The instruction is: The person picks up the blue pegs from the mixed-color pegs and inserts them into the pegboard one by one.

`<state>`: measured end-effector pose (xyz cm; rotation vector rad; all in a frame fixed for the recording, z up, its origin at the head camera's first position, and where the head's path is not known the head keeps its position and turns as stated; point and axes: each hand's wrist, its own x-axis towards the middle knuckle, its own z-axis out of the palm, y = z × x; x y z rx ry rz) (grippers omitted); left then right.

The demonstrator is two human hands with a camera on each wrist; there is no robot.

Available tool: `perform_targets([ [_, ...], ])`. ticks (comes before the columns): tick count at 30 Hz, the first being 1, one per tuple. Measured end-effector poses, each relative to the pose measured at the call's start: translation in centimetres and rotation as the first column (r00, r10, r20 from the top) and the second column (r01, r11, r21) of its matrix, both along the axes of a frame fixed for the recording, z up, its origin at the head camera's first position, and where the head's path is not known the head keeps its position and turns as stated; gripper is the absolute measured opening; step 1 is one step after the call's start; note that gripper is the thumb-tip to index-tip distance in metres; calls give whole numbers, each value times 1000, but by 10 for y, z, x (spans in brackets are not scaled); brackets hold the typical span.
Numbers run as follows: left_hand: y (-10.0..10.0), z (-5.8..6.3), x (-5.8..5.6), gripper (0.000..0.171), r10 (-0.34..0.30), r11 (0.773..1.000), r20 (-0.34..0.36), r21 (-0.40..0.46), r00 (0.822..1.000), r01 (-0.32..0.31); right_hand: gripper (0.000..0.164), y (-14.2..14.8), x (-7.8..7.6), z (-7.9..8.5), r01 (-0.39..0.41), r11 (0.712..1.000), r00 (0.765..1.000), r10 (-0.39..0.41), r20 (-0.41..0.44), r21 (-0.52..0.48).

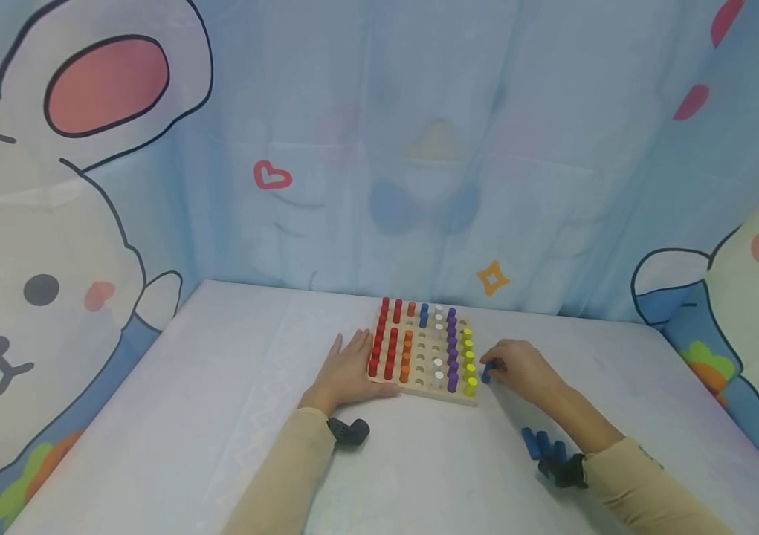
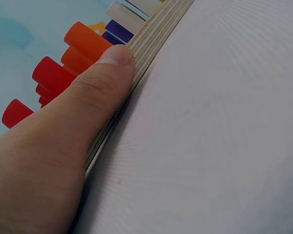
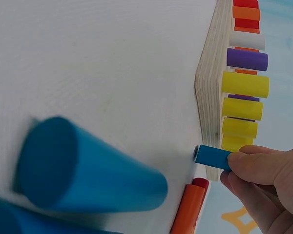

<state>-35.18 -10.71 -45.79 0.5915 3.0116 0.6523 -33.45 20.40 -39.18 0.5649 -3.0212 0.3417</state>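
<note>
A wooden pegboard (image 1: 449, 397) carries rows of red, orange, blue, white, purple and yellow pegs, with bare holes between some. My left hand (image 1: 342, 375) rests against its left side, fingers straight. The left thumb (image 2: 100, 80) lies along the board's front edge in the left wrist view. Just off the board's right side, my right hand (image 1: 522, 368) pinches a blue peg (image 3: 212, 157) between thumb and fingers. The peg's free end points toward the board's side in the right wrist view. Nearest to it stand the yellow pegs (image 3: 244, 85).
Several loose blue pegs (image 1: 531, 443) lie on the white table (image 1: 218, 416) beside the right wrist. An orange peg (image 3: 187, 209) and a red one lie beyond the right hand in the right wrist view. A printed curtain (image 1: 325, 223) hangs behind the table.
</note>
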Motion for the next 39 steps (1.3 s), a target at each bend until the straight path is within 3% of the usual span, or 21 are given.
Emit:
perform_targets([
  [8, 0, 0, 1, 117, 1, 1000, 10, 10, 1000, -1, 20, -2, -2, 8, 51, 999, 997, -50, 55, -17],
  [18, 0, -2, -2, 118, 2, 1000, 1, -6, 1000, -2, 20, -2, -2, 21, 28, 1000, 999, -28, -33, -5],
  [27, 0, -1, -2, 118, 1, 1000, 1, -3, 1000, -1, 21, -7, -4, 36, 44, 999, 997, -45, -59, -10],
  [34, 0, -1, -2, 119, -1, 1000, 0, -11, 1000, 1, 20, -19, -6, 45, -3, 1000, 992, 5, -124, 11],
  [39, 0, -1, -2, 119, -1, 1000, -1, -12, 1000, 1, 18, -30, -10, 50, -29, 999, 993, 26, -112, -25],
])
